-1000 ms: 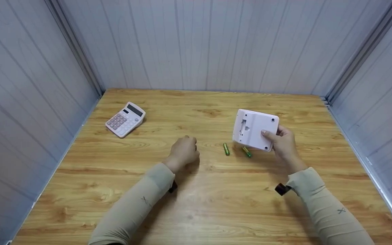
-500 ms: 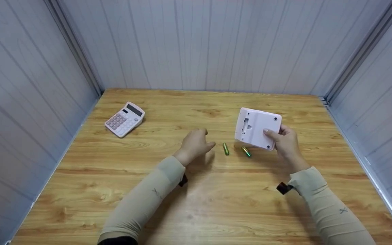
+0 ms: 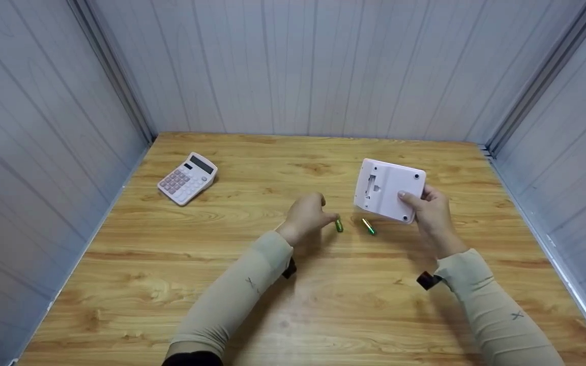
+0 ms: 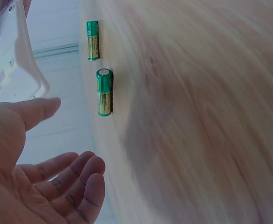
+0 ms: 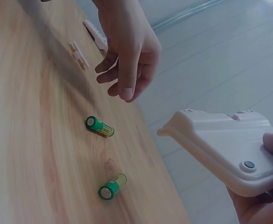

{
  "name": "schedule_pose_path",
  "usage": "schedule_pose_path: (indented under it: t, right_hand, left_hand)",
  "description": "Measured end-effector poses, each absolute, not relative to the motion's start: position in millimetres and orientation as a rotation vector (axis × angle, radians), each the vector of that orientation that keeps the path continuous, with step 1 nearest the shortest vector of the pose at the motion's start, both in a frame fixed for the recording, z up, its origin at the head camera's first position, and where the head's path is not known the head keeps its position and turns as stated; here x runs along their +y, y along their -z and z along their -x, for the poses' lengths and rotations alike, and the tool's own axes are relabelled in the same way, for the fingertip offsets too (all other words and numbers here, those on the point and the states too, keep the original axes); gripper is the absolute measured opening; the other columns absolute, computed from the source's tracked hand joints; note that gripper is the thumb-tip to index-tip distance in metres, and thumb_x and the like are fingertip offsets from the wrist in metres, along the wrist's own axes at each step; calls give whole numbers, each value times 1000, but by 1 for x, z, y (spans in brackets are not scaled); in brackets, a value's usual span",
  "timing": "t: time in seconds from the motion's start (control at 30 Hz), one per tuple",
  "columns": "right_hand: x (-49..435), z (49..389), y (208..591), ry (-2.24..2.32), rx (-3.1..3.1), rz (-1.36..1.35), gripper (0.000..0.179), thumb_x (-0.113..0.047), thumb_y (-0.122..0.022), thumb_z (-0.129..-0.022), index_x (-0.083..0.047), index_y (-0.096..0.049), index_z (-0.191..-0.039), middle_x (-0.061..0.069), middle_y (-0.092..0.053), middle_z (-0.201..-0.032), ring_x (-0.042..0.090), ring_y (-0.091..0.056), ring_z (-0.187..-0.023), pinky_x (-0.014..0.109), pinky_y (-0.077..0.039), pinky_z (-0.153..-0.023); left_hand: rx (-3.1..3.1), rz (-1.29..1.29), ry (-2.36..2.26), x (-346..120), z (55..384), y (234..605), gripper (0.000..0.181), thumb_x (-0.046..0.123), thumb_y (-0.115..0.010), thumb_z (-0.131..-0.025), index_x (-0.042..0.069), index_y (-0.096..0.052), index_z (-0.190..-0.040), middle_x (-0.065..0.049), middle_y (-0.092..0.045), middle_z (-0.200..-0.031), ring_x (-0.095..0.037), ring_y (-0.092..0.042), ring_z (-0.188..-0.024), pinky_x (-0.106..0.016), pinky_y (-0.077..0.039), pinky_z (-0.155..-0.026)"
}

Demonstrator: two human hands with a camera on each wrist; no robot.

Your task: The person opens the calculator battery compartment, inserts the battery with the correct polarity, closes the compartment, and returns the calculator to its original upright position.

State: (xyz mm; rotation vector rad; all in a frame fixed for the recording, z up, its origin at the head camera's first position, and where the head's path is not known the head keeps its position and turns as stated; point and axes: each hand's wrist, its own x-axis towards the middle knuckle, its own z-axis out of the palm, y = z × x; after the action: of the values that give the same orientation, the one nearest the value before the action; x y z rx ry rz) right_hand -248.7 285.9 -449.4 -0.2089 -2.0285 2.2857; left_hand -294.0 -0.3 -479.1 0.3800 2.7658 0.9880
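My right hand [image 3: 433, 213] grips a pale pink calculator [image 3: 389, 190] by one edge, thumb across its back. The back faces up and shows an uncovered battery slot [image 3: 371, 186]. Two green-and-gold batteries lie on the table: the left battery [image 3: 339, 224] is close to my left thumb, and the right battery [image 3: 369, 226] sits below the calculator. My left hand [image 3: 305, 218] hovers over the table with thumb and fingers spread apart; in the left wrist view nothing lies between the fingers [image 4: 92, 186] and thumb.
A second calculator [image 3: 187, 179], keys up, stands at the back left of the wooden table [image 3: 293, 315]. A small white plastic piece [image 5: 79, 55] lies on the wood beyond my left hand in the right wrist view. Panelled walls [image 3: 293, 66] enclose the back and sides.
My left hand has moved right toward the left battery, its thumb extending. My right hand has shifted slightly right and away from me with the calculator. The batteries have stayed put.
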Motion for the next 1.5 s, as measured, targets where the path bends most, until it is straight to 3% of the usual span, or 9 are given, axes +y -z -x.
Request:
schedule_pose_path:
  t: [0.1,0.2,0.3,0.47,0.83,1.0,1.17,1.3,1.5]
  right_hand:
    - [286,248,449,-2286,-2029,208,50,-2,-72,-103,7,-53,-149,-12,-76,-107,7,-76,-102,28,-65,-90]
    - [287,249,449,-2280,-2029,210,52,-2,-72,-103,7,-53,-150,-11,-76,-107,7,-76,-102,28,-65,-90]
    - [287,249,449,-2277,-2019,218,53,-1,-72,-102,7,-52,-151,-11,-75,-108,8,-76,-102,28,-65,-90]
    - [287,249,449,-2292,-2010,227,52,-2,-73,-102,6,-53,-150,-11,-76,-107,7,-76,-101,28,-65,-89]
    - [287,248,452,-2298,-1971,232,32,1,-74,-100,-5,-66,-131,-10,-78,-101,7,-77,-96,28,-66,-85]
    - [288,248,453,-2284,-1993,240,36,0,-73,-101,-3,-63,-136,-10,-76,-104,7,-76,-99,28,-66,-87]
    - [290,247,453,-2280,-2000,242,41,0,-71,-103,1,-59,-142,-11,-76,-105,7,-77,-99,28,-66,-88]
    - [291,246,453,-2278,-2005,243,46,0,-71,-103,4,-57,-146,-11,-76,-106,7,-77,-100,28,-65,-89]
    - [290,245,453,-2294,-1996,253,45,-2,-73,-102,2,-59,-145,-12,-77,-107,7,-77,-101,28,-65,-89]
  left_hand:
    - [2778,-391,-943,5,296,481,49,39,-80,-97,-4,-73,-120,-8,-76,-105,-18,-60,-83,-39,-59,-81]
    - [2777,-387,-910,11,298,484,37,39,-82,-95,4,-72,-92,3,-59,-78,-13,-47,-68,-30,-44,-61]
    - [2752,-381,-891,16,299,486,48,39,-84,-94,14,-53,-68,7,-38,-63,-11,-36,-57,-28,-30,-52]
    - [2768,-395,-785,25,300,489,61,42,-85,-95,20,-43,-56,10,-36,-52,-9,-37,-51,-27,-31,-49]
    - [2852,-394,-676,39,319,517,51,48,-85,-92,20,-59,-58,9,-52,-55,-12,-48,-56,-32,-41,-50]
    - [2870,-421,-672,43,351,561,42,41,-90,-82,23,-59,-60,11,-51,-58,-12,-49,-57,-32,-43,-49]
    - [2839,-452,-686,41,362,569,24,27,-87,-81,22,-67,-68,10,-62,-67,-13,-57,-64,-31,-48,-54]
    - [2801,-498,-741,38,361,563,17,23,-83,-85,18,-73,-72,8,-69,-71,-14,-60,-66,-31,-50,-57]
    - [2748,-516,-797,28,323,510,4,11,-83,-88,9,-81,-87,0,-77,-85,-15,-62,-74,-36,-57,-73]
